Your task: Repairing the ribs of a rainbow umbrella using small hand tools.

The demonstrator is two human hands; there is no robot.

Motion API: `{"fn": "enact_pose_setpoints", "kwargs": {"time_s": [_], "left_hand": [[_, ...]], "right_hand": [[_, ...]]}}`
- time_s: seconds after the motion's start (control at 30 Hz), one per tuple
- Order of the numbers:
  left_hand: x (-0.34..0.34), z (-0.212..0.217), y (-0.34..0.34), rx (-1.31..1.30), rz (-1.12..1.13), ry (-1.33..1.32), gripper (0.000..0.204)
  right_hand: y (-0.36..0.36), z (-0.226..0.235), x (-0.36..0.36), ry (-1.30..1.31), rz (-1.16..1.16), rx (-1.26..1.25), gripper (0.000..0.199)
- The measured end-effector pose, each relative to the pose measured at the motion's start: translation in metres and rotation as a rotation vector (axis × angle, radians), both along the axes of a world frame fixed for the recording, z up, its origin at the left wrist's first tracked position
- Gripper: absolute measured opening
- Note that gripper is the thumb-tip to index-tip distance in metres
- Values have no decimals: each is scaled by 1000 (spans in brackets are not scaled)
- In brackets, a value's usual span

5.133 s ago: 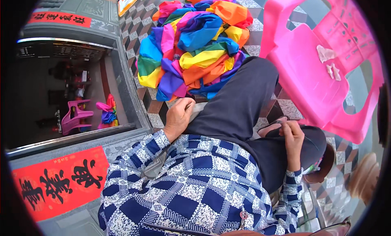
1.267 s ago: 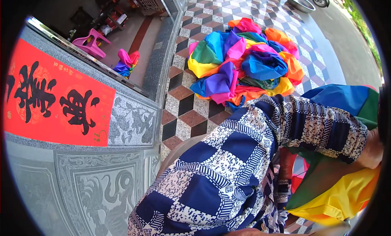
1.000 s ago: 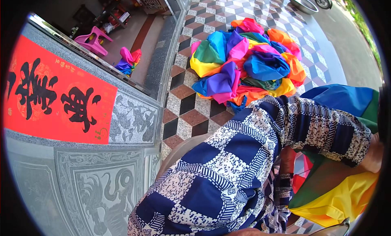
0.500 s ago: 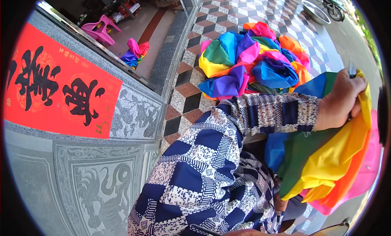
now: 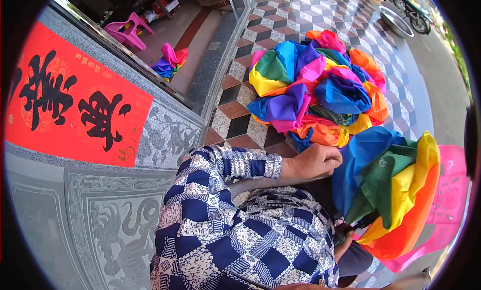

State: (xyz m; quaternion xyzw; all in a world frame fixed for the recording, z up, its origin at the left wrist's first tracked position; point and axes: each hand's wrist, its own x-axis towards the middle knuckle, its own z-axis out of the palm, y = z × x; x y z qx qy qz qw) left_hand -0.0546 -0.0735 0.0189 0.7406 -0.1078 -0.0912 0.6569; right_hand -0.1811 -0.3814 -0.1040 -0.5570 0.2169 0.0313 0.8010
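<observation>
A thin rainbow-striped cloth [image 5: 388, 185], in blue, green, yellow and orange bands, hangs in loose folds on the person's right, in front of a bright pink plastic chair [image 5: 452, 195]. The left hand [image 5: 311, 163] is at its blue edge, fingers curled closed; whether they touch it or pinch something thin, I cannot tell. The right hand [image 5: 344, 245] sits at its lower folds, fingers partly hidden, so their grip cannot be told. Such slippery fabric probably handles best with the right hand steadying the edge and the left moving smoothly, without tugging. Beyond, a round grey metal basin [image 5: 396, 21] rests on the ground; its contents are too small to tell.
</observation>
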Motion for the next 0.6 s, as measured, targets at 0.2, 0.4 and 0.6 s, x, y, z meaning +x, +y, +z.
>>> {"fn": "enact_pose_setpoints", "kwargs": {"time_s": [0.2, 0.4, 0.6], "left_hand": [[-10, -27, -7, 32, -107, -9, 12], [-6, -29, -15, 35, -89, 44, 12], [-4, -29, -15, 111, -129, 35, 12]], "right_hand": [[19, 16, 1, 89, -197, 194, 35], [10, 4, -2, 73, -23, 207, 33], [-2, -12, -3, 61, 21, 189, 32]]}}
